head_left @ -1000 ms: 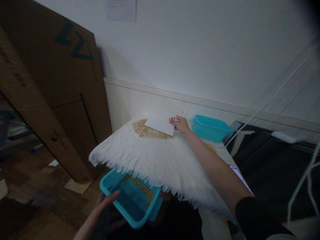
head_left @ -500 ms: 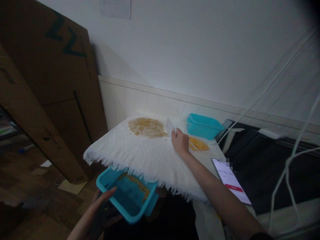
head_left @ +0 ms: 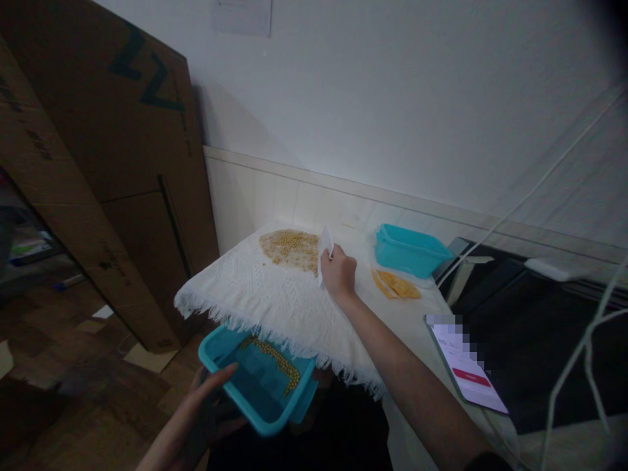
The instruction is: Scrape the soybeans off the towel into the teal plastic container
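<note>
My left hand grips a turquoise plastic tray held just below the near edge of a table covered by a white fringed cloth. A streak of yellow grains lies inside the tray. My right hand is closed on a small white card, held upright on the cloth at the right edge of a pile of yellow grains.
A second turquoise tray stands at the table's far right, with yellow pieces in front of it. A phone with a lit screen lies at the near right. A big cardboard box stands left. White cables hang right.
My right hand drew back from the far side of the pile, turned the card on edge, then shifted left against the pile's right side. The tray in my left hand stayed put.
</note>
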`<state>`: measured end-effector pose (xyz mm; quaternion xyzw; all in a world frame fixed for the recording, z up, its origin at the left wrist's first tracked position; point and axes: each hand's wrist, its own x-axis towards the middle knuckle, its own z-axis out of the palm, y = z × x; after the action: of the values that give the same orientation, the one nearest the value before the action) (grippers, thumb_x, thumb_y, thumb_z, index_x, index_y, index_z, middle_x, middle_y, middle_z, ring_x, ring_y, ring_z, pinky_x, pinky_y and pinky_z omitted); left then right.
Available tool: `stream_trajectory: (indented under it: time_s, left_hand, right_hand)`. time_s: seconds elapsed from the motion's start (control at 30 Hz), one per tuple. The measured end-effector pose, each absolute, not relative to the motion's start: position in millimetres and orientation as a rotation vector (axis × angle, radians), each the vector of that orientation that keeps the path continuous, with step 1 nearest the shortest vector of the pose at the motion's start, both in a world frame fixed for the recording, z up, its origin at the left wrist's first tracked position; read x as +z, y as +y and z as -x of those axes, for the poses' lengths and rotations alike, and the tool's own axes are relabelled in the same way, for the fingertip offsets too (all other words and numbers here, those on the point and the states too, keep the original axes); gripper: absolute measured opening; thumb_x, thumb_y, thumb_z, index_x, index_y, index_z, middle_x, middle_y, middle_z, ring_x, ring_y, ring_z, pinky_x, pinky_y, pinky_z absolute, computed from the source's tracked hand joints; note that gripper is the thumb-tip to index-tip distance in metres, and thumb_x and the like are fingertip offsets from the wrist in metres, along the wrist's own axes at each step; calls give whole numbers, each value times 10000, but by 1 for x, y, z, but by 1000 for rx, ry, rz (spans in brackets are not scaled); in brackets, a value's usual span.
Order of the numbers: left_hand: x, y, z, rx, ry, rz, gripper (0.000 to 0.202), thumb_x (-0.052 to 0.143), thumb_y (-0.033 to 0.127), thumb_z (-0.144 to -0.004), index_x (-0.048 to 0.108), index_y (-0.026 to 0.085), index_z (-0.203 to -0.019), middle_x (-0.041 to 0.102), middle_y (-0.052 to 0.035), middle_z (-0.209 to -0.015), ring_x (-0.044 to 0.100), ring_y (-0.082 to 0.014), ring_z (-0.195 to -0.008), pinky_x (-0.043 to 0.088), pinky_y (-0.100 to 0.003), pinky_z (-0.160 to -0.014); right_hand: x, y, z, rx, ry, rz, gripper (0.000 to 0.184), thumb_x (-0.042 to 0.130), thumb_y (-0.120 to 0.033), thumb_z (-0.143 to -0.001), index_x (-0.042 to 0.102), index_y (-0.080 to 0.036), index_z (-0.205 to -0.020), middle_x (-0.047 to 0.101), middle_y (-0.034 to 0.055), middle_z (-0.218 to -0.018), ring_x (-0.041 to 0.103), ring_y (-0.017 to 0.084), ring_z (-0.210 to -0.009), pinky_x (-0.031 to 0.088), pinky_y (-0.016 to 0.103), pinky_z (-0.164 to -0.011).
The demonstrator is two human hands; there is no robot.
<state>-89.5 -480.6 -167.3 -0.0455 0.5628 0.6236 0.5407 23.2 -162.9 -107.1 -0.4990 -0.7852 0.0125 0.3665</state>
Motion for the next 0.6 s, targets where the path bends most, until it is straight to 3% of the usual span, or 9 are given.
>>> stream_trajectory:
  time_s: [0.23,0.43,0.6]
  left_hand:
    - [-173,-481,90,1500,1330,101,1127,1046,420,-713,476,366,-1683,802,-202,-1439,811,-477,-1268,676,-555,-972]
    - [-176,-480,89,1481,1338,87,1038,976,468,-821,433,353,-1697,769,-201,-1502,838,-437,-1222,669,-583,-1051]
    - [-178,-480,87,1491,1338,85,1003,937,456,-876,397,374,-1718,808,-182,-1433,865,-416,-1141,658,-615,-1074]
  right_hand:
    - [-106,-169,-16,72,-2016,1171,290,542,-257,-1093,811,-159,-1044,837,153,-864,786,279,-783,484,316,-709]
    - [-93,-167,-48,73,-1946,1134,255,591,-275,-1057,821,-169,-1029,844,127,-871,787,254,-800,481,298,-733]
    - [-106,-172,-85,-16,-2018,1167,264,586,-282,-1043,820,-173,-988,815,114,-780,747,243,-708,429,295,-670]
